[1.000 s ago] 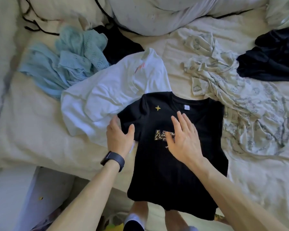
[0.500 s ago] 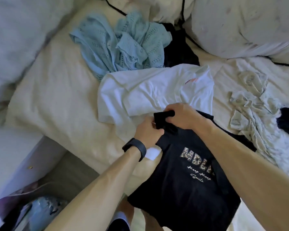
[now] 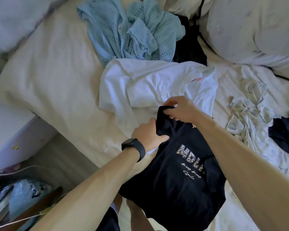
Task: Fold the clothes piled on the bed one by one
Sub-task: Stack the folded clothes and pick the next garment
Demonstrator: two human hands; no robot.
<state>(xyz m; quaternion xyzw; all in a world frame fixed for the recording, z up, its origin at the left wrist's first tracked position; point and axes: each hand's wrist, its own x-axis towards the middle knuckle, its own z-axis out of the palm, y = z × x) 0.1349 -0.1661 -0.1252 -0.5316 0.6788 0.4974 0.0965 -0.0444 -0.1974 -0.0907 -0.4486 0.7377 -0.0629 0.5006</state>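
Cream sheets cover the bed, whose near edge runs along the bottom of the view. The black T-shirt lies closest, chest up with its printed letters showing. Its hem hangs off the near edge, so only the upper part is supported.

Just beyond the print, the left hand, with a dark watch on its wrist, has its fingers curled into the cloth at the shirt's left shoulder. The right hand pinches the end of the left sleeve between thumb and fingertips, holding it raised and bunched.

This looks like the first fold, bringing the sleeve in over the chest. To do it well:
- Use the left hand as the hinge, keeping the shoulder line straight.
- Have the right hand draw the sleeve taut before laying it flat.
- Slide the body further onto the bed first, or the hanging hem will probably drag the fold askew.
- Keep the sleeve from catching the cloth underneath.

That cloth is a white T-shirt, touching the black one on its far side and partly under it. To the right lie a crumpled pale patterned garment and a dark one. Farther back is a light blue knit top, then another dark piece and a big pillow.
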